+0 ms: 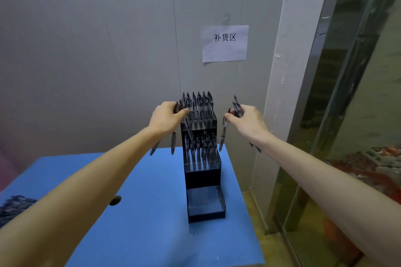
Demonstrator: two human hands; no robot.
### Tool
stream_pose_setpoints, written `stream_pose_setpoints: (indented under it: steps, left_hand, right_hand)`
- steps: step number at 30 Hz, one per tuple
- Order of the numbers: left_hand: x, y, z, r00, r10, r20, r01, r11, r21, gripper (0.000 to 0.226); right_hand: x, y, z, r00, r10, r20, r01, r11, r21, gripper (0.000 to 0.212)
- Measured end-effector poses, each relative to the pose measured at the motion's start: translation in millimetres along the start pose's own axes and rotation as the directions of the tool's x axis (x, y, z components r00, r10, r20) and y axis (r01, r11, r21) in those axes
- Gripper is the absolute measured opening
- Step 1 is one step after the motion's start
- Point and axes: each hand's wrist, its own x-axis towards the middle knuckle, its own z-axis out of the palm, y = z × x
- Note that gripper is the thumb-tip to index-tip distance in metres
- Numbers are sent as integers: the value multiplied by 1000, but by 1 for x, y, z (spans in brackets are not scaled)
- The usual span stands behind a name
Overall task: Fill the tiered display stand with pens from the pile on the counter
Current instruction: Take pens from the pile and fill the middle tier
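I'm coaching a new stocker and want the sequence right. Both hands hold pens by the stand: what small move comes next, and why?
Probably lower the left hand and drop a pen into the stand's empty bottom tier; the top and middle tiers already look packed.

One black tiered plastic display stand (202,171) has three tiers: the far and middle tiers hold dark pens too crowded to count, the near tier none. Two bare hands, left (167,118) and right (247,120), each hold several pens. One white paper sign (225,43) hangs far right.
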Motion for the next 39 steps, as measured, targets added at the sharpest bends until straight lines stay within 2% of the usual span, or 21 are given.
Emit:
stream_pose_setpoints:
  steps: [4, 7, 11, 24, 34, 39]
  left_hand:
    - [22, -9, 13, 1000, -13, 4, 13, 1000, -17, 42]
    - [26, -14, 22, 1000, 13, 8, -13, 999, -38, 48]
    - [11, -25, 47, 998, 33, 59, -30, 998, -51, 47]
    - [-51, -49, 121, 970, -29, 240, 5, 995, 98, 37]
    - [-75, -61, 157, 950, -103, 296, 81, 993, 87, 44]
    - [-81, -68, 171, 952, -102, 289, 68, 990, 125, 31]
  right_hand:
    - [33, 3, 12, 999, -53, -14, 53, 999, -8, 16]
    - [43, 13, 19, 997, -68, 27, 68, 998, -16, 21]
    - [41, 43, 35, 987, -56, 148, 63, 997, -45, 29]
    - [8, 99, 58, 938, -28, 344, 111, 968, -224, 19]
    - [-11, 132, 74, 940, 45, 337, 81, 933, -352, 22]
    - [-14, 142, 80, 948, 64, 313, 58, 929, -365, 23]
